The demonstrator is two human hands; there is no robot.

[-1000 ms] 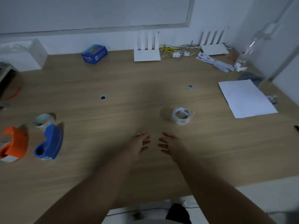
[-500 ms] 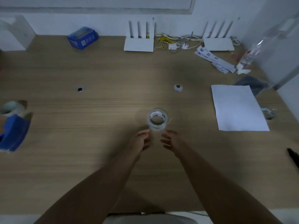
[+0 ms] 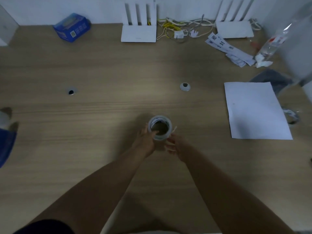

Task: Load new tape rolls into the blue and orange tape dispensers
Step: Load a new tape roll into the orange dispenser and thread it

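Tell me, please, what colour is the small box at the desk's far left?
Blue, with a lighter printed label; the box shows best in the head view.

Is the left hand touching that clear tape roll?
Touching. In the head view, the left hand wraps the near-left side of the tape roll, with a fingertip reaching inside its core.

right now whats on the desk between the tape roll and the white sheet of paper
Nothing: in the head view the desk is bare wood between the tape roll and the white sheet of paper.
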